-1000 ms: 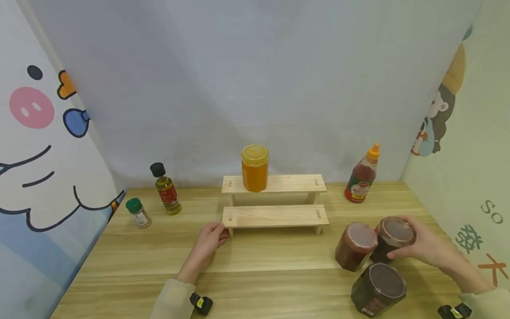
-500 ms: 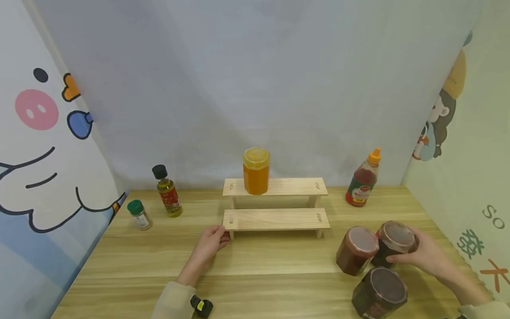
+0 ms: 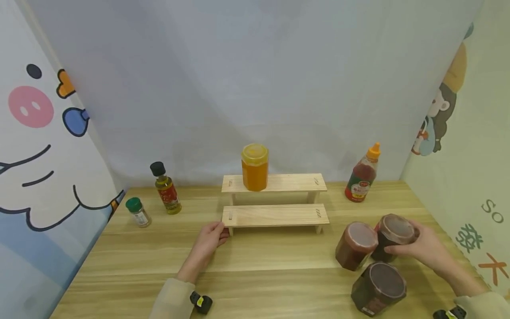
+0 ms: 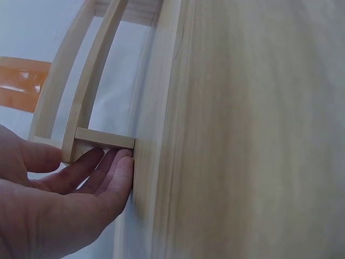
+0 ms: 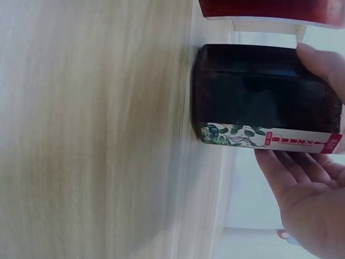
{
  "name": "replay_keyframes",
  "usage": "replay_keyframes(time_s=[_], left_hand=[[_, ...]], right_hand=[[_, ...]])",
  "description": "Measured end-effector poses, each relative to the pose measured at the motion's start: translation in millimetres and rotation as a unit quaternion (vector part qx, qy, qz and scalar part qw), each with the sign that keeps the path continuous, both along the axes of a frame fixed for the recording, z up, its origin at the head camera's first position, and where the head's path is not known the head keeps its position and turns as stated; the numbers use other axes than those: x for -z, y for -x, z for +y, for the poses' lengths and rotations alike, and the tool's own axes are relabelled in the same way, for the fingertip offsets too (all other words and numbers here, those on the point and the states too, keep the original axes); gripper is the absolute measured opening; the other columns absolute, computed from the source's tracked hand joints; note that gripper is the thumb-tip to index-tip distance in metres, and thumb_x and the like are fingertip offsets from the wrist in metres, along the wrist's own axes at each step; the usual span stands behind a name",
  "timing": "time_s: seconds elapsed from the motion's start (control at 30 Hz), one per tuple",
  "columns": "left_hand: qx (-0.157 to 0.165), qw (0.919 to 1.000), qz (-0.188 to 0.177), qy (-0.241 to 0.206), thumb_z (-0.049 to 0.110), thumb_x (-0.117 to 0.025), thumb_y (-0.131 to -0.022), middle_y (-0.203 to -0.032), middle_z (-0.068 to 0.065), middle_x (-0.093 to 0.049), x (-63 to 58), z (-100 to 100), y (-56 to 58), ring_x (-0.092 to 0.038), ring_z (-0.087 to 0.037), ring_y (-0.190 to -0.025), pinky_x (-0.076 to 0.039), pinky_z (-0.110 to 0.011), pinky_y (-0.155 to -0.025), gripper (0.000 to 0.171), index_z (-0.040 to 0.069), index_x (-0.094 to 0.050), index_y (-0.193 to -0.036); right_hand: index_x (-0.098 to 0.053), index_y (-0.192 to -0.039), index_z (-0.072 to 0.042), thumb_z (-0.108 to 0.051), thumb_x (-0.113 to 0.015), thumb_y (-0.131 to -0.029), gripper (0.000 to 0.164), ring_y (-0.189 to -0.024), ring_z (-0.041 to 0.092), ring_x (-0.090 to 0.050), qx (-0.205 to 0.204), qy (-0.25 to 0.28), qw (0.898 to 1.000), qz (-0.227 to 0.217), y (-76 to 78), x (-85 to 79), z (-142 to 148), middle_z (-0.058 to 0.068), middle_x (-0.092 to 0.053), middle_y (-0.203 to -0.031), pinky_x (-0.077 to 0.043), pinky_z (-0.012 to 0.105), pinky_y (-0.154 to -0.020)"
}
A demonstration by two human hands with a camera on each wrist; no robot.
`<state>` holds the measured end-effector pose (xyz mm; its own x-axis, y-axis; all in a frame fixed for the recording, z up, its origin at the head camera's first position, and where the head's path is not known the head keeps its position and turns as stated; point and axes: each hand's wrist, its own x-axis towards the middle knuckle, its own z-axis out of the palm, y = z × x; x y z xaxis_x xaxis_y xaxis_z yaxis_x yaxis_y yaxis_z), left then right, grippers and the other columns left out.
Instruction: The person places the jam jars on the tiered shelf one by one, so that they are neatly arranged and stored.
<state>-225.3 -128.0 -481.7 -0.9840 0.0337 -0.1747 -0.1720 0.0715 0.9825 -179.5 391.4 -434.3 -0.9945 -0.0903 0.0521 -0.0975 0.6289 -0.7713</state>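
My right hand (image 3: 424, 248) grips a dark faceted jar (image 3: 394, 232), thumb on the near side and fingers around the far side. The right wrist view shows its black contents and a printed label (image 5: 269, 139), its base close to the tabletop. A reddish-brown jar (image 3: 356, 246) stands directly left of it, and another dark jar (image 3: 378, 290) is nearer me. At the left end of a two-step wooden shelf (image 3: 275, 215), my left hand (image 3: 209, 239) holds the lower step, thumb at the board's edge and curled fingers against the leg.
A yellow-lidded amber jar (image 3: 255, 170) stands on the upper step. Behind on the right is a red sauce bottle (image 3: 360, 179) with an orange nozzle. An oil bottle (image 3: 167, 192) and a green-capped shaker (image 3: 138, 213) are at the left. Printed walls border the wooden table (image 3: 275, 274).
The head view has shifted slightly. My right hand and its jar have moved up a little, with the thumb slightly further left. My left hand stays at the shelf.
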Motion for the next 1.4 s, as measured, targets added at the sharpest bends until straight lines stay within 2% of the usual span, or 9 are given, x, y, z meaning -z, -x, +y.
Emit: replay_keyframes(time_s=[0.23,0.37,0.57,0.73,0.8,0.93,1.03,1.13,1.4], left_hand=[[0.002,1.0000,0.006,-0.002,0.013,-0.035,-0.105,-0.114,-0.027,-0.054,1.5,-0.9,-1.7,-0.054,-0.037,-0.107,-0.045,-0.046,-0.093,0.036,-0.016,-0.052,-0.119],[0.000,0.9999,0.010,-0.001,0.013,-0.035,-0.105,-0.114,-0.026,-0.054,1.4,-1.6,-1.9,-0.055,-0.036,-0.106,-0.046,-0.046,-0.093,0.036,-0.015,-0.053,-0.119],[-0.001,0.9999,0.015,0.003,0.013,-0.034,-0.105,-0.114,-0.027,-0.054,0.4,-1.2,-2.6,-0.055,-0.037,-0.106,-0.046,-0.046,-0.092,0.037,-0.016,-0.052,-0.120],[-0.003,0.9999,0.012,0.001,0.012,-0.035,-0.105,-0.113,-0.027,-0.055,0.0,-1.6,-2.9,-0.055,-0.037,-0.105,-0.046,-0.046,-0.092,0.036,-0.016,-0.052,-0.119],[-0.002,0.9999,0.011,0.000,0.012,-0.034,-0.105,-0.114,-0.027,-0.055,-0.7,-2.5,-3.6,-0.055,-0.037,-0.106,-0.046,-0.046,-0.093,0.037,-0.017,-0.051,-0.121],[0.000,0.9999,0.014,-0.002,0.013,-0.035,-0.105,-0.115,-0.028,-0.054,-1.6,-4.9,-4.5,-0.054,-0.038,-0.107,-0.045,-0.047,-0.093,0.038,-0.018,-0.048,-0.123],[0.000,0.9999,0.015,-0.001,0.013,-0.035,-0.105,-0.114,-0.028,-0.055,-2.2,-5.6,-4.6,-0.055,-0.038,-0.107,-0.046,-0.047,-0.093,0.038,-0.018,-0.049,-0.123],[-0.002,0.9999,0.014,0.003,0.012,-0.036,-0.105,-0.114,-0.027,-0.055,-2.5,-4.9,-4.1,-0.055,-0.038,-0.107,-0.046,-0.046,-0.093,0.037,-0.017,-0.050,-0.122],[-0.006,0.9999,0.014,0.004,0.012,-0.036,-0.105,-0.110,-0.026,-0.057,0.2,-0.9,-1.6,-0.057,-0.036,-0.103,-0.048,-0.045,-0.091,0.035,-0.017,-0.053,-0.117]], right_hand=[[-0.043,-0.134,0.009,-0.016,-0.082,-0.077,0.073,-0.087,0.006,-0.060,0.009,0.000,1.000,-0.007,5.4,-7.5,3.0,0.017,-0.061,-0.110,-0.054,0.028,-0.067],[-0.044,-0.132,0.007,-0.015,-0.082,-0.077,0.072,-0.085,0.003,-0.059,0.021,-0.010,1.000,0.015,9.8,-16.4,3.5,0.009,-0.062,-0.105,-0.053,0.027,-0.066],[-0.044,-0.133,0.006,-0.015,-0.082,-0.077,0.071,-0.082,0.002,-0.059,0.023,-0.021,0.998,0.050,14.1,-40.1,-0.4,-0.002,-0.062,-0.100,-0.053,0.026,-0.062],[-0.049,-0.128,-0.002,-0.013,-0.082,-0.076,0.062,-0.083,0.005,-0.061,0.013,0.004,0.998,0.067,21.4,-63.9,-11.7,-0.010,-0.063,-0.098,-0.053,0.024,-0.063],[-0.051,-0.125,-0.005,-0.015,-0.083,-0.076,0.060,-0.084,0.006,-0.062,0.018,0.010,0.997,0.068,26.2,-73.5,-19.7,-0.009,-0.065,-0.098,-0.052,0.023,-0.064],[-0.051,-0.131,-0.008,-0.022,-0.084,-0.075,0.066,-0.088,0.005,-0.061,0.022,-0.003,0.998,0.066,36.6,-92.6,-38.0,-0.003,-0.065,-0.105,-0.051,0.022,-0.067],[-0.047,-0.137,-0.007,-0.025,-0.084,-0.075,0.074,-0.091,0.006,-0.061,0.005,-0.008,0.998,0.063,44.8,-102.9,-50.8,0.003,-0.063,-0.110,-0.052,0.023,-0.069],[-0.045,-0.140,-0.007,-0.026,-0.084,-0.075,0.078,-0.091,0.007,-0.061,-0.007,-0.004,0.998,0.062,53.9,-108.6,-62.6,0.006,-0.062,-0.113,-0.052,0.024,-0.069],[-0.052,-0.132,-0.006,-0.023,-0.087,-0.071,0.073,-0.090,0.013,-0.063,-0.027,0.033,0.997,0.058,78.4,-115.0,-94.0,0.011,-0.065,-0.109,-0.055,0.030,-0.069]])
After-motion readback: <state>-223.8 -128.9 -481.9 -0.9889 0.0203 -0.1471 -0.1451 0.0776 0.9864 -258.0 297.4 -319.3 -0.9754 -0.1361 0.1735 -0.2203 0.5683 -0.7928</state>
